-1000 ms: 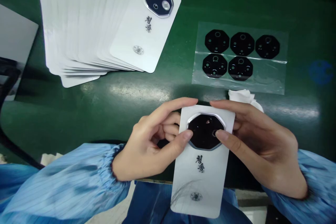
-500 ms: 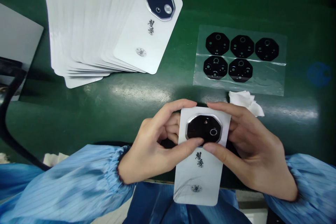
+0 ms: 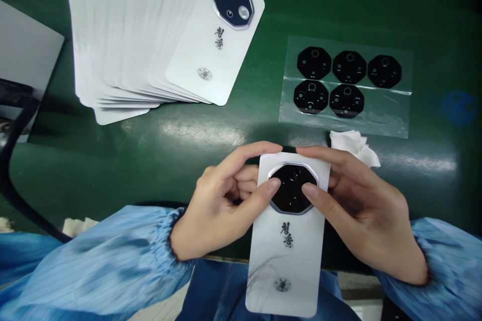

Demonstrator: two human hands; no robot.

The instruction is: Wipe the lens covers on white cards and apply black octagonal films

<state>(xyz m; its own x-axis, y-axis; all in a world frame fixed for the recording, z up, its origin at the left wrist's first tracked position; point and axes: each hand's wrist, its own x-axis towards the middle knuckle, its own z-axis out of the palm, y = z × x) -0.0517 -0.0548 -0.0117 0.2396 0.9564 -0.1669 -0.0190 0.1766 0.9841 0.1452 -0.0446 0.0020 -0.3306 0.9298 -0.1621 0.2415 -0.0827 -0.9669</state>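
Note:
I hold a white phone back cover [image 3: 286, 256] upright between both hands, near the front edge of the green table [image 3: 169, 130]. Its black octagonal camera lens panel [image 3: 292, 188] sits in a silver rim at the top. My left hand [image 3: 222, 205] grips the cover's left edge, forefinger over the top, thumb pressed on the panel's left side. My right hand [image 3: 361, 210] grips the right edge, forefinger on the top, thumb pressed on the panel's right side.
A fanned stack of white back covers [image 3: 150, 40] lies at the back left. A clear film sheet [image 3: 384, 110] with several black octagonal lens pieces [image 3: 331, 80] lies at the right. A crumpled white wipe [image 3: 354, 143] sits behind my right hand. A black cable [image 3: 11, 160] runs along the left.
Both thumbs have slid from the panel's lower edge up onto its face. The cover has tilted back so that more of its lower part shows.

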